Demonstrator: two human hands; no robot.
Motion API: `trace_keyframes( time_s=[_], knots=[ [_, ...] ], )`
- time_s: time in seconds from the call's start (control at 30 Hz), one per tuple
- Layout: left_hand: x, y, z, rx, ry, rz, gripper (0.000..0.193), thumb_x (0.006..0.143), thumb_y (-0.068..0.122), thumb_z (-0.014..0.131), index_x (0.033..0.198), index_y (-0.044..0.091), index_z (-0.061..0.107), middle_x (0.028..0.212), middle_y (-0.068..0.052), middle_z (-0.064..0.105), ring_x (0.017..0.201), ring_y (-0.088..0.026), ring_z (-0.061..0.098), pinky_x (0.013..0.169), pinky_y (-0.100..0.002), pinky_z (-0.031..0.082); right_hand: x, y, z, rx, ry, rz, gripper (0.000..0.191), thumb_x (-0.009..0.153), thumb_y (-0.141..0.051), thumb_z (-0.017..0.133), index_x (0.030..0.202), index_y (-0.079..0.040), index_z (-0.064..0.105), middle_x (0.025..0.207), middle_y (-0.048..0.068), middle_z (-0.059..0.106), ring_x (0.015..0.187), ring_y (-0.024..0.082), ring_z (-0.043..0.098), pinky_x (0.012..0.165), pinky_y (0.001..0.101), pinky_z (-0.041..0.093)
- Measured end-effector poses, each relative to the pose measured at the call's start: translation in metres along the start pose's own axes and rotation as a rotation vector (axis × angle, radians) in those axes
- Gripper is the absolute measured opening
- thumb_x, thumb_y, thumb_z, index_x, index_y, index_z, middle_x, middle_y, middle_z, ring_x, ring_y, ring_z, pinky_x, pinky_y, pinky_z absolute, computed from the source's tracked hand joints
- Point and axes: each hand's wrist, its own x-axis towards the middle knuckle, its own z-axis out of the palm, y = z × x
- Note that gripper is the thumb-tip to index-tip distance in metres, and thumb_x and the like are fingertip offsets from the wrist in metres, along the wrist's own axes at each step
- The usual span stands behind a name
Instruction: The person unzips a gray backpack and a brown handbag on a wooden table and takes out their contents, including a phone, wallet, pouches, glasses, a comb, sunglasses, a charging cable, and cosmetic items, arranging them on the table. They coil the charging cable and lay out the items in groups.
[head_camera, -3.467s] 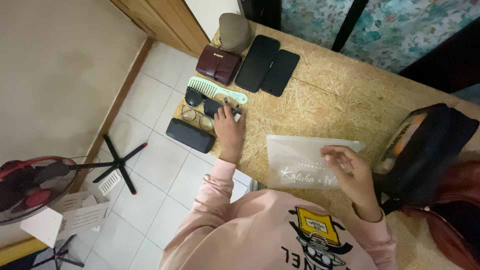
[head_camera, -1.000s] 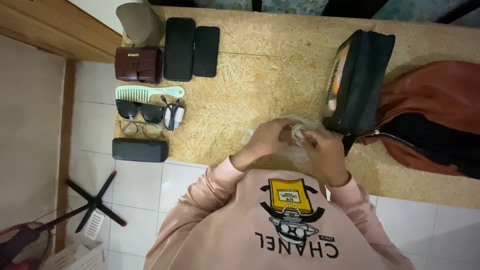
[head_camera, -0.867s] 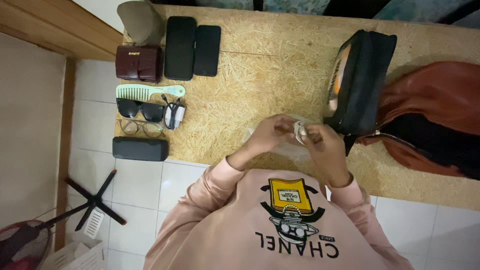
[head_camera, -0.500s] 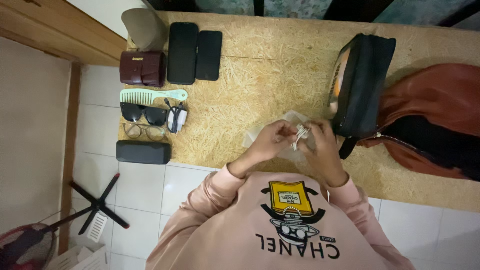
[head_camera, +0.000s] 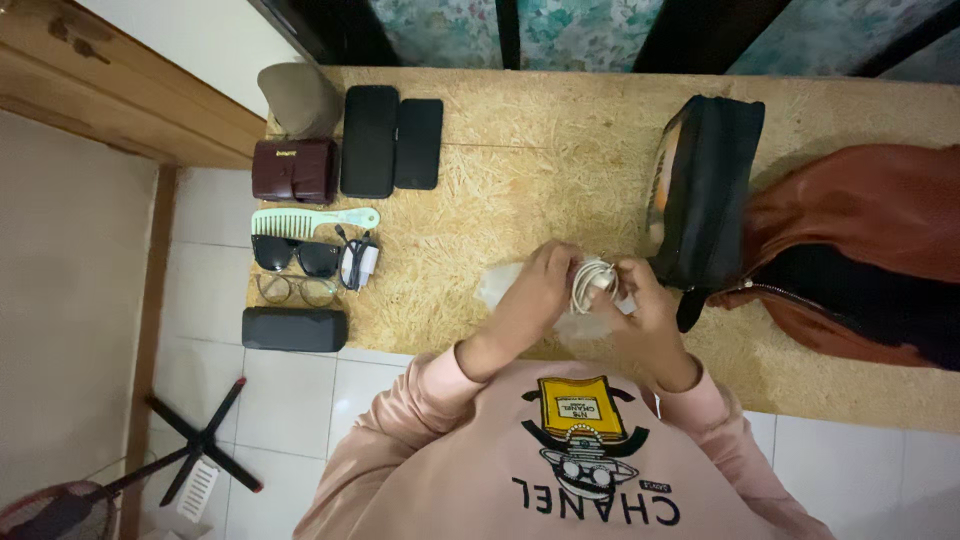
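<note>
While both hands meet near the table's (head_camera: 520, 150) front edge, the left hand (head_camera: 535, 300) and right hand (head_camera: 645, 310) together grip a coiled white cable (head_camera: 590, 283) over a clear plastic bag (head_camera: 500, 285). Black pouch (head_camera: 705, 190) stands just right of them; comb (head_camera: 310, 220) and sunglasses (head_camera: 295, 255) lie along the left edge.

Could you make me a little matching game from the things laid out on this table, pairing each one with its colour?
Things:
1. comb
2. wallet
3. coiled cable in the hands
4. glasses case

Colours:
a. dark red
b. black
c. pale green
d. white

Pairs: 1-c, 2-a, 3-d, 4-b
</note>
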Motion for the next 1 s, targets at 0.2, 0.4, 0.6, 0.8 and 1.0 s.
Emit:
trace_keyframes(
  time_s=[0.2,0.4,0.6,0.8,1.0],
  knots=[
    [-0.001,-0.003,-0.005,0.162,0.053,0.149,0.03,0.092,0.0,0.06,0.12,-0.004,0.05,0.114,-0.021,0.056,0.104,-0.042,0.058,0.091,-0.048,0.05,0.005,-0.018,0.004,-0.123,0.098,-0.158,0.038,0.089,-0.014,0.081,0.119,-0.001,0.063,0.093,0.005,0.068,0.076,0.011,0.055,0.07,0.0257,0.047],
    [-0.004,-0.009,-0.009,-0.272,0.04,-0.001,0.022,0.103,-0.002,0.059,0.124,0.004,0.055,0.111,-0.015,0.061,0.102,-0.034,0.064,0.092,-0.043,0.053,0.006,-0.022,0.006,-0.105,0.175,-0.189,0.034,0.091,-0.012,0.081,0.117,-0.001,0.062,0.095,0.006,0.07,0.082,0.01,0.062,0.074,0.0242,0.05],
    [0.018,-0.026,-0.038,-1.02,-0.08,-0.173,0.029,0.103,0.0,0.053,0.131,0.005,0.053,0.131,-0.006,0.061,0.118,-0.02,0.065,0.095,-0.034,0.058,0.015,-0.012,-0.01,0.227,-0.095,-0.166,0.033,0.088,-0.008,0.08,0.112,-0.003,0.059,0.107,0.005,0.068,0.092,0.008,0.063,0.078,0.0241,0.05],
    [0.019,-0.026,-0.06,-0.875,-0.359,-0.194,0.034,0.101,0.004,0.065,0.135,0.002,0.063,0.124,-0.005,0.068,0.112,-0.014,0.065,0.093,-0.028,0.057,0.025,-0.019,-0.019,0.163,-0.19,-0.252,0.028,0.085,-0.006,0.083,0.102,-0.001,0.062,0.112,0.006,0.063,0.097,0.008,0.062,0.081,0.0243,0.053],
    [0.017,-0.035,-0.056,-0.932,-0.408,-0.183,0.029,0.099,0.004,0.072,0.129,0.003,0.068,0.115,-0.003,0.066,0.105,-0.011,0.064,0.09,-0.027,0.055,0.029,-0.03,-0.022,0.374,-0.285,0.168,0.027,0.083,-0.001,0.079,0.107,0.001,0.069,0.093,0.005,0.072,0.081,0.01,0.067,0.069,0.0251,0.053]
  ],
)
